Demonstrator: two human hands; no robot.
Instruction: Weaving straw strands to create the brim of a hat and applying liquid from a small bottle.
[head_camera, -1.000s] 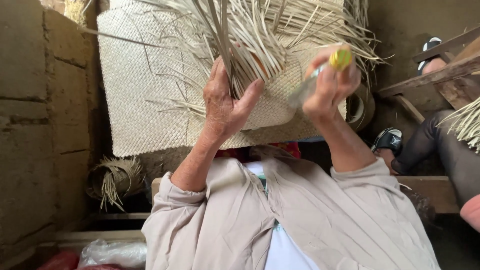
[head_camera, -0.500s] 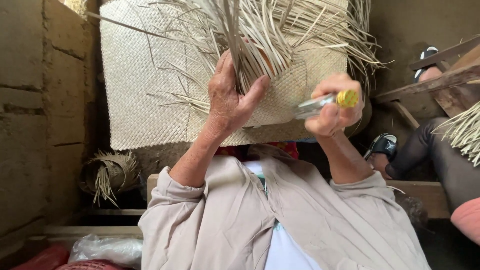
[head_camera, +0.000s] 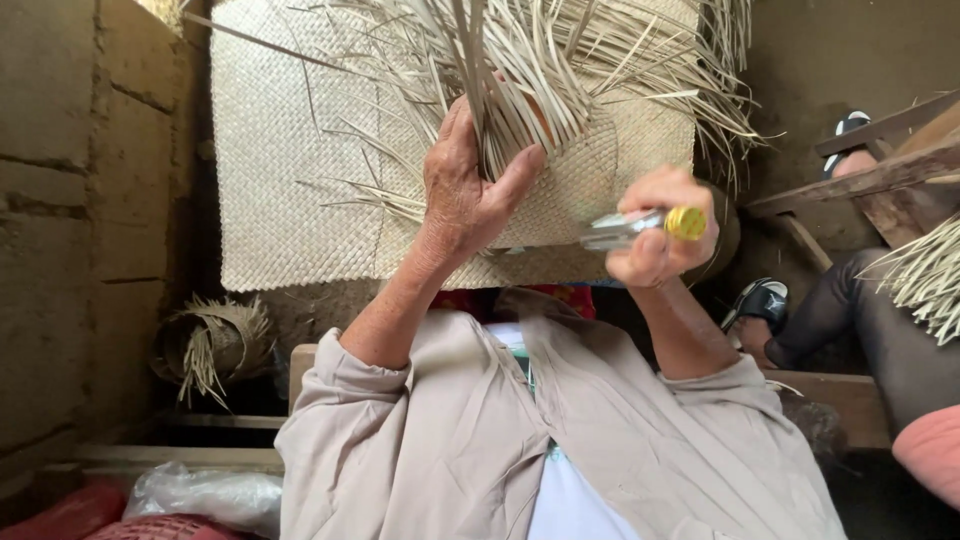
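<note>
My left hand is closed around a bundle of pale dried leaf strips that rise from a half-woven piece. My right hand is just to the right of it and grips a slim silvery tool with a yellow end, held level and pointing toward the weave. Loose strip ends fan out above both hands. My beige sleeves fill the lower middle of the view.
A large woven mat lies under the work. On the left are a mud-brick wall and a small bundle of strips. Another person's legs and sandal sit at the right, by wooden planks. Plastic bags lie bottom left.
My right hand has come down from beside the strips to the lower edge of the weave, turning the tool level. My left hand keeps its hold on the bundle.
</note>
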